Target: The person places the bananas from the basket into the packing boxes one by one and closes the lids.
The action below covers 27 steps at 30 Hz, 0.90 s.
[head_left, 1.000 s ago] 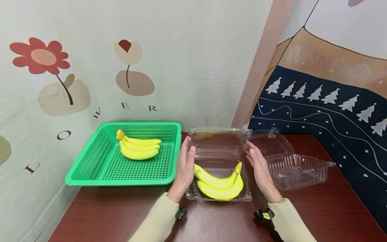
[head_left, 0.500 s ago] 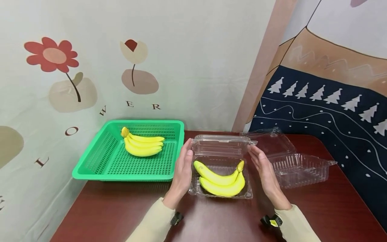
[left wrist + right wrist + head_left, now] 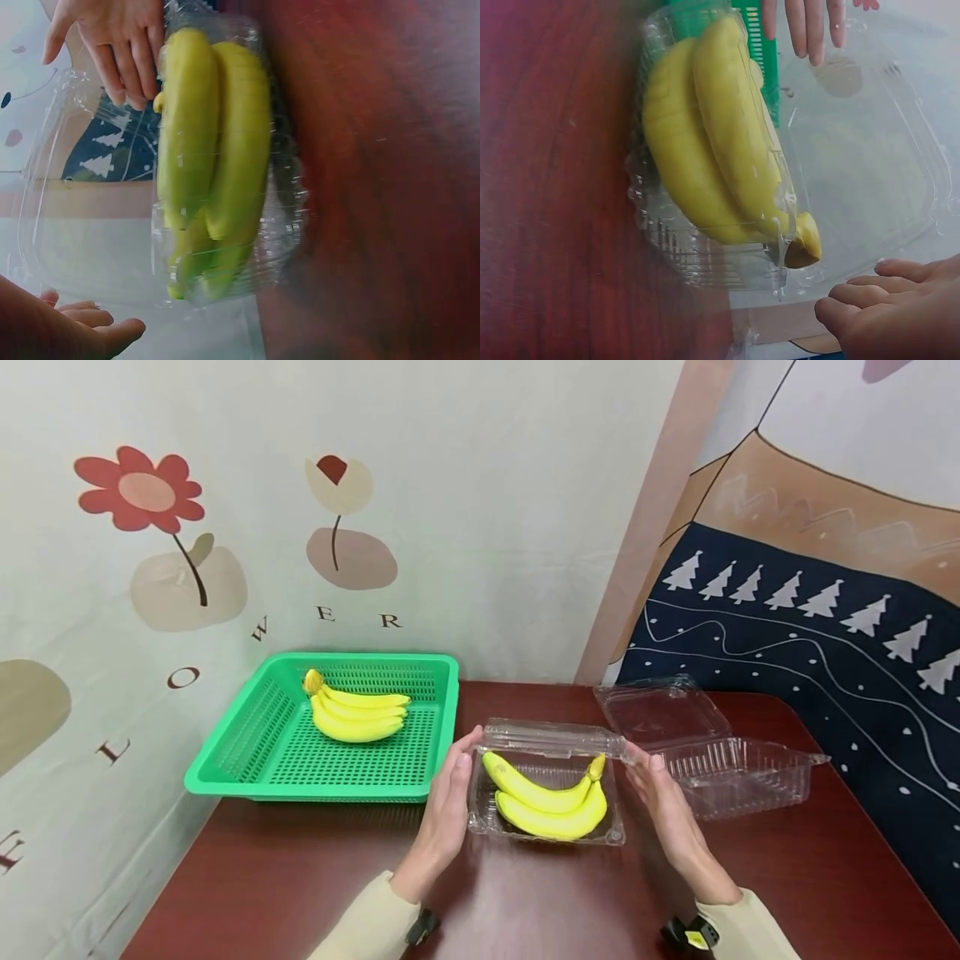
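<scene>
A clear plastic clamshell box (image 3: pixel 615 827) lies in front of me on the dark red table with a bunch of yellow bananas (image 3: pixel 553 814) inside. Its hinged lid (image 3: pixel 551 739) stands raised at the far side, tilted towards me over the base. My left hand (image 3: pixel 446 814) is at the lid's left edge, fingers extended. At the lid's right edge is my right hand (image 3: pixel 667 814), its fingers also stretched out. Both wrist views show the bananas (image 3: pixel 214 135) through the clear wall, with the stem (image 3: pixel 804 241) poking up at the rim.
A green plastic basket (image 3: pixel 213 781) with another bunch of bananas (image 3: pixel 356 714) stands at the left. To the right sits a second clear clamshell box (image 3: pixel 750 781), lid laid back. A printed cloth wall (image 3: pixel 487 527) rises behind the table.
The lid has swung from upright towards me, its free edge now lower and nearer over the base. Both hands have moved along with it, and the view has shifted slightly.
</scene>
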Tool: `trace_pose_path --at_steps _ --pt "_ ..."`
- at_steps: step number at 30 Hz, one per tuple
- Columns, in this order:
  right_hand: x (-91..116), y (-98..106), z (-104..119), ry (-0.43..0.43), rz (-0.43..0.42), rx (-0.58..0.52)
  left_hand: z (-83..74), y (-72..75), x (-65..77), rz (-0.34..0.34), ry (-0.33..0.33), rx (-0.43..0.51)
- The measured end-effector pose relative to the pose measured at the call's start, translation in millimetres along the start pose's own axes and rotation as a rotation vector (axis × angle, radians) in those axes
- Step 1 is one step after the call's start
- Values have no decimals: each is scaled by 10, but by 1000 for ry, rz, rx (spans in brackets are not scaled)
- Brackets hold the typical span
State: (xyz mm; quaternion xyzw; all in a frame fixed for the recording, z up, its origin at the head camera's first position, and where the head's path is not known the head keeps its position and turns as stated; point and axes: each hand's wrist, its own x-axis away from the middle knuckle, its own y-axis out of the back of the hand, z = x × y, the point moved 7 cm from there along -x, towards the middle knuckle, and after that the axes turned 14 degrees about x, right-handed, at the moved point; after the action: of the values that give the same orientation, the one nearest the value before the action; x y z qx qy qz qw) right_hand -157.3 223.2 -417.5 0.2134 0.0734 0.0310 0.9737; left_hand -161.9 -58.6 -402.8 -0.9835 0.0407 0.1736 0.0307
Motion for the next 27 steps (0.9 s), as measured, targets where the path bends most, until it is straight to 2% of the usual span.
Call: trace_pose_path --at_steps 10,17,24,27 --pt "194 -114 -108 49 86 15 97 28 230 68 25 -87" --pt "222 -162 -156 63 103 114 103 42 327 106 37 -132" --pt "253 -193 -226 53 115 207 182 55 361 131 125 -189" --pt "281 -205 -253 59 105 252 216 59 378 142 144 -220"
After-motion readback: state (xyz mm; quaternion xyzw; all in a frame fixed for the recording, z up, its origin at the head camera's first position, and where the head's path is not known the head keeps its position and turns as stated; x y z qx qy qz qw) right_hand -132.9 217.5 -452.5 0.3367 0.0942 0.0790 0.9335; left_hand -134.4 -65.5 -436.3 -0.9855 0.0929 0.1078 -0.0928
